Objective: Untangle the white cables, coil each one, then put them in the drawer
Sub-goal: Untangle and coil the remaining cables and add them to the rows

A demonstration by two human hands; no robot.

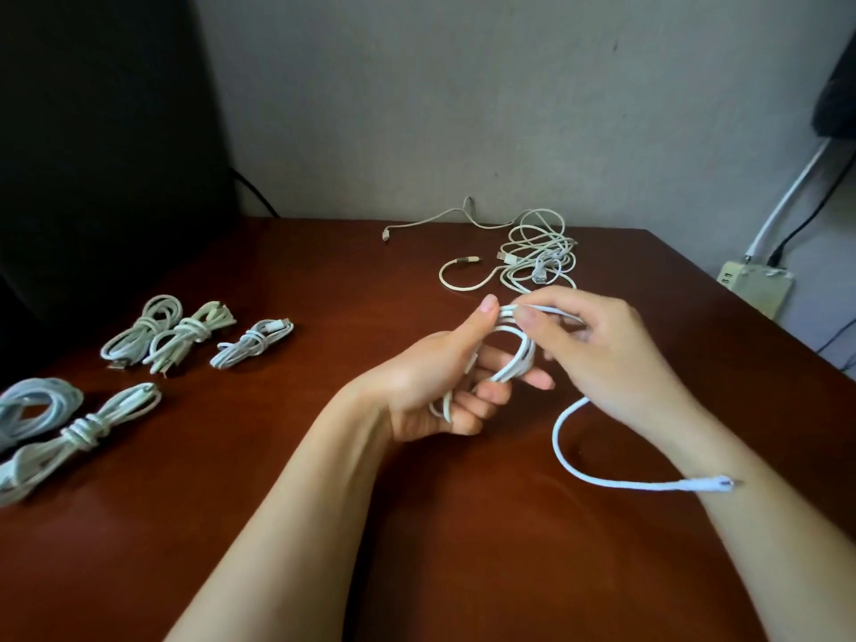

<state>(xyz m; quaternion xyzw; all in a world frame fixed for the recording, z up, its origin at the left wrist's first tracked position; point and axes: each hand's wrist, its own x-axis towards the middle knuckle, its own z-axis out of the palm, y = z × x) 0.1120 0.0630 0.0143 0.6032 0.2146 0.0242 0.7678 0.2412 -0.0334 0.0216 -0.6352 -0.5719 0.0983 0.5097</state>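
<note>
A thin, white, flexible charging cable [521, 359] is held between both hands. The left grip [444, 386] is closed around several gathered loops, thumb raised against the top of them. The right grip [607, 349] is pinched on the strand at the top of the loops, right against that thumb. Below the right grip the uncoiled tail is seen curving down to a small plug end [708, 484] beside the right wrist.

The cable is judged light, limp and slightly springy, so the loops would likely spread if released. The strand is best taken close to the coil, not at the plug, so that each turn stays controlled.

Beyond both grips, a loose tangle of white and cream cables [539, 257] is left on the reddish-brown wooden counter [324, 456]. Well to the left of the left grip, several wrapped white cable bundles [185, 340] are laid out. Behind is a plain grey wall [417, 108]; far to the right, a pale power strip [755, 289]. No drawer is shown.
</note>
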